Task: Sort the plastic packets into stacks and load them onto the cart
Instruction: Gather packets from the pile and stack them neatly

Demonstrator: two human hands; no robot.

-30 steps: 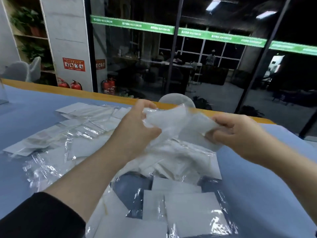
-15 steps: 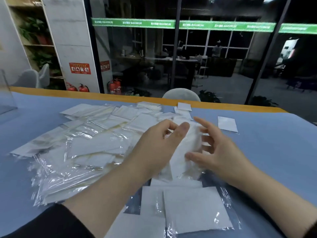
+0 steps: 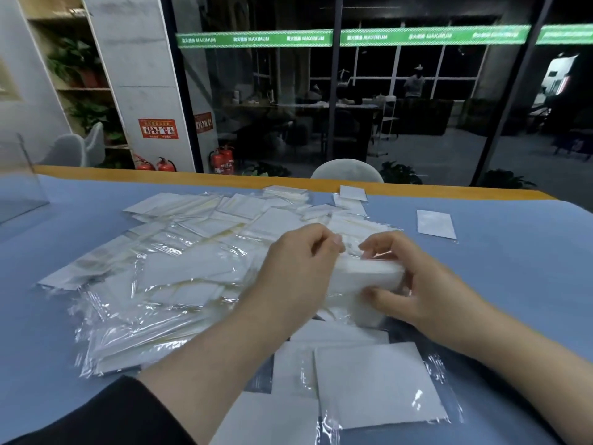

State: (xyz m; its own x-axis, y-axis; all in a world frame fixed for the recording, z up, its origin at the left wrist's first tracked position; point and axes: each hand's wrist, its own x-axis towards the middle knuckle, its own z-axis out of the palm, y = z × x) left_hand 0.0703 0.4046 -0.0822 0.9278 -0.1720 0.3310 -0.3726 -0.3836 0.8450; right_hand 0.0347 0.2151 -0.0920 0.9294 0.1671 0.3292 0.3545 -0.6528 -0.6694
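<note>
A thick white stack of clear plastic packets [image 3: 369, 277] sits clamped between both grips, left hand [image 3: 298, 274] and right hand [image 3: 414, 284], above the packet-strewn blue bench [image 3: 513, 284].

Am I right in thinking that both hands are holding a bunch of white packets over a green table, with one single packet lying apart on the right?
Not quite: the table is blue, not green, as the head view shows. The rest stands: the left hand and right hand hold the bunch of white packets, and the single packet lies apart on the right.
</note>
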